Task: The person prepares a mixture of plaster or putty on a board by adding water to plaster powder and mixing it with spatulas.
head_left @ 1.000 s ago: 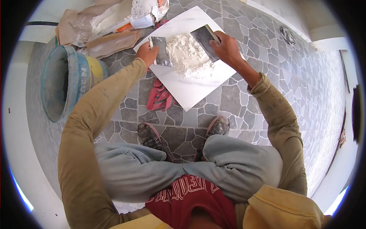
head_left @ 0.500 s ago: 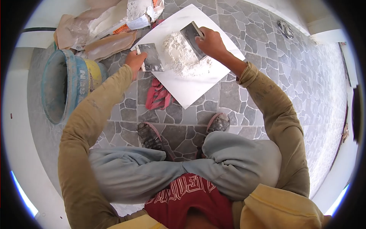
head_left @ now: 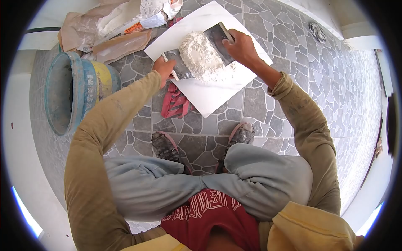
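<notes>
A mound of whitish powder [head_left: 200, 54] lies on a white marbled tile [head_left: 209, 98] set cornerwise on the floor. My left hand [head_left: 164, 68] is closed around the handle of a flat trowel [head_left: 181, 66], whose grey blade touches the mound's left side. On the other side, my right hand [head_left: 241, 47] grips a second flat trowel [head_left: 219, 39], its dark blade against the right edge of the powder. Both handles are partly hidden by my fingers.
To the left, a blue and yellow bucket [head_left: 77, 90] lies on its side. A torn paper bag [head_left: 121, 46] with white powder sits behind it. A red striped cloth [head_left: 175, 102] lies beside the tile. My shoes [head_left: 242, 134] rest on the stone-patterned floor [head_left: 293, 37].
My left hand has moved right with its trowel, bringing the blade to the powder. My right hand and trowel have shifted slightly right. The powder is gathered into a more compact mound.
</notes>
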Action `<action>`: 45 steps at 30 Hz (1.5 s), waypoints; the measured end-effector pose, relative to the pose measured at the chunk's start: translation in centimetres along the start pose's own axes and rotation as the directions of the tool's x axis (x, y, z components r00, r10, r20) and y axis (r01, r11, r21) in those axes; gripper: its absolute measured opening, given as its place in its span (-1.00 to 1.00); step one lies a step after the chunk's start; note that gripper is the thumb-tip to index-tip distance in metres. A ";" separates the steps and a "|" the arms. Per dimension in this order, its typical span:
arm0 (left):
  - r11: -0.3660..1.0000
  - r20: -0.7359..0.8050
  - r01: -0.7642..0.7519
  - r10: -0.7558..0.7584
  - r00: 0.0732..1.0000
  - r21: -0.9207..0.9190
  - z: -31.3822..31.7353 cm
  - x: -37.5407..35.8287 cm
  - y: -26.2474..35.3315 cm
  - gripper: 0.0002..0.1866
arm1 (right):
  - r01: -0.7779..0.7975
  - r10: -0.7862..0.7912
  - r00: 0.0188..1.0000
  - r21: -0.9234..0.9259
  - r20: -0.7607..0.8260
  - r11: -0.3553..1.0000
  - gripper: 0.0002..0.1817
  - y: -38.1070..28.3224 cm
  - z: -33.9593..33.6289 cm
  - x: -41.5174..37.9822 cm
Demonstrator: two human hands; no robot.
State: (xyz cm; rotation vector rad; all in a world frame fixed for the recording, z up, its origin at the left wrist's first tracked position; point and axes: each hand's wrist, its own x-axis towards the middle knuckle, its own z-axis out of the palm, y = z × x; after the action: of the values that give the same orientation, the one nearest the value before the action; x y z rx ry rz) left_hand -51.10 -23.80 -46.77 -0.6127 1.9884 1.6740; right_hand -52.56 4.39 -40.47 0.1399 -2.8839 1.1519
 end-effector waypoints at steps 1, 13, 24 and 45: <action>1.000 0.010 0.013 -0.013 1.000 -0.011 0.0 0.0 0.1 -0.73 | 0.004 -0.004 1.000 0.012 0.013 1.000 -0.73 0.0 0.0 0.0; 0.984 0.162 -0.064 0.091 0.983 -0.164 2.7 -2.6 5.5 -0.77 | 0.129 -0.132 0.985 0.039 0.113 0.991 -0.78 -2.7 3.2 0.1; 0.977 0.006 0.155 -0.156 0.988 -0.147 -2.3 -5.0 -4.4 -0.70 | -0.009 0.010 1.000 -0.014 0.021 1.000 -0.63 1.6 0.2 4.9; 0.764 -0.072 -0.083 0.048 0.996 -0.640 6.9 -5.7 -3.4 -0.74 | 0.245 -0.210 0.930 -0.083 0.300 0.966 -0.71 -0.6 -2.8 0.8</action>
State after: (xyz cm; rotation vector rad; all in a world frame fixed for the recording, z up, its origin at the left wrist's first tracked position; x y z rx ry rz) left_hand -44.06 -17.31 -46.93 -0.8244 1.4315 2.4257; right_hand -53.35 5.79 -37.98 0.6756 -3.0634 0.9873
